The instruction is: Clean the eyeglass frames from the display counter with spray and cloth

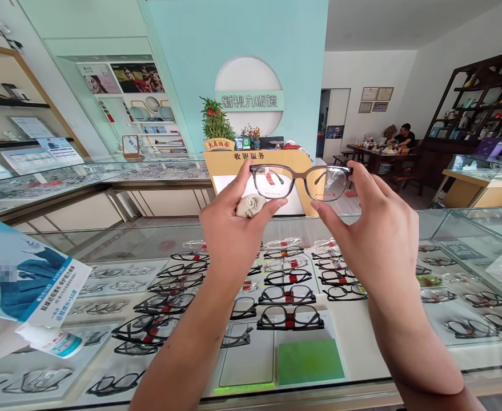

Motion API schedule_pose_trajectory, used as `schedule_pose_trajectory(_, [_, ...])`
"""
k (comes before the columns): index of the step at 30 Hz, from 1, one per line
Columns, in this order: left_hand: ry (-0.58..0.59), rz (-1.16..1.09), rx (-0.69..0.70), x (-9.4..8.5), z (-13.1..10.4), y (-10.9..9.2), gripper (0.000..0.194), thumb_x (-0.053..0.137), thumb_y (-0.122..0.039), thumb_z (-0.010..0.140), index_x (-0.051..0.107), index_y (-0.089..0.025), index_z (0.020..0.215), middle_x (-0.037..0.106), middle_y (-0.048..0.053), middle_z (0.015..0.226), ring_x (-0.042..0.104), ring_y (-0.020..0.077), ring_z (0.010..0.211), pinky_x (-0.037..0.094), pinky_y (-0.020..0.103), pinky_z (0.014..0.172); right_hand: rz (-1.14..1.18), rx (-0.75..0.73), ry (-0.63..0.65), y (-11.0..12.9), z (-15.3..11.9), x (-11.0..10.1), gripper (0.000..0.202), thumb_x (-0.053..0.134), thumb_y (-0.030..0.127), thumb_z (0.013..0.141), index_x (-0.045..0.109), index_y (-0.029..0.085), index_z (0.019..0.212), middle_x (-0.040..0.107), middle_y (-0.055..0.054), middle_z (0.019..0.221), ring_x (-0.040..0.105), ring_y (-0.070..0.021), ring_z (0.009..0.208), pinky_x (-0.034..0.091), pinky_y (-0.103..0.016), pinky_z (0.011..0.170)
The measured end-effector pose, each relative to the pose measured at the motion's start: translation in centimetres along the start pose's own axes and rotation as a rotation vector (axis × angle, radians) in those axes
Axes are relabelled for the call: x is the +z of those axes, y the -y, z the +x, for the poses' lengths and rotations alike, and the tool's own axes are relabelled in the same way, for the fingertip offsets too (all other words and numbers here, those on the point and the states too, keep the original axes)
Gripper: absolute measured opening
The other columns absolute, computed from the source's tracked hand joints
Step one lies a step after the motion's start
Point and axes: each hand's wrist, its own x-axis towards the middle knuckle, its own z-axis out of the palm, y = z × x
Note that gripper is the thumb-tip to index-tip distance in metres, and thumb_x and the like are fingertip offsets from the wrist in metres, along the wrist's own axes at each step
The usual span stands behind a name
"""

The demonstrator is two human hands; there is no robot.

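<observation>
Head view: both hands hold a pair of glasses (300, 176) up above a glass display case (351, 354).
The person's forearms rise from the lower edge and lean inward, hands level with each other. The left hand (229, 228) pinches one end of the frame, index finger at the upper corner, thumb along the lower rim, with a crumpled beige cloth (251, 206) tucked in its grasp. The right hand (381, 222) grips the opposite end likewise, its other fingers curled behind.
</observation>
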Motion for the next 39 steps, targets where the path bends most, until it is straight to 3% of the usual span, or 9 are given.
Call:
schedule_pose_trajectory(4, [-0.006,0.0,0.003,0.1,-0.2,-0.3,0.079,0.098,-0.037,0.093,0.073,-0.029,0.167,0.087,0.005,0.146,0.084,0.0322,0.13,0.071,0.045,0.117,0.003,-0.007,-0.004,-0.2,0.0,0.2,0.062,0.069,0.054,0.107,0.068,0.023,0.162,0.082,-0.015,0.113,0.077,-0.0371,0.096,0.059,-0.045,0.076])
schedule_pose_trajectory(11, [-0.059,0.109,0.154,0.3,-0.5,-0.5,0.077,0.094,-0.034,0.097,0.068,-0.033,0.17,0.078,0.006,0.164,0.076,0.0338,0.148,0.066,0.049,0.127,0.02,-0.005,0.016,-0.7,0.3,0.7,0.066,0.07,0.056,0.107,0.069,0.02,0.162,0.084,-0.018,0.118,0.079,-0.0389,0.1,0.061,-0.047,0.079])
schedule_pose_trajectory(18, [-0.066,0.093,0.17,0.2,-0.5,-0.5,0.072,0.094,-0.037,0.098,0.071,-0.033,0.166,0.077,0.008,0.164,0.074,0.0352,0.15,0.062,0.052,0.132,0.054,0.007,0.034,-0.8,0.5,0.7,0.065,0.07,0.057,0.105,0.071,0.02,0.159,0.085,-0.018,0.12,0.08,-0.0397,0.103,0.061,-0.047,0.081])
schedule_pose_trajectory(28, [-0.062,0.095,0.176,0.2,-0.5,-0.2,0.074,0.095,-0.046,0.098,0.071,-0.029,0.166,0.079,0.011,0.159,0.075,0.0372,0.149,0.062,0.052,0.131,0.08,0.032,0.063,-0.8,0.6,0.5,0.066,0.071,0.06,0.106,0.072,0.018,0.156,0.085,-0.02,0.123,0.08,-0.0401,0.105,0.06,-0.047,0.081])
schedule_pose_trajectory(39, [-0.083,0.126,0.273,0.2,-0.5,0.3,0.072,0.095,-0.046,0.099,0.072,-0.029,0.165,0.084,0.011,0.149,0.08,0.0359,0.137,0.068,0.05,0.119,0.073,0.01,0.061,-1.3,0.6,0.7,0.065,0.069,0.065,0.108,0.072,0.019,0.154,0.084,-0.018,0.116,0.078,-0.0378,0.1,0.057,-0.045,0.079])
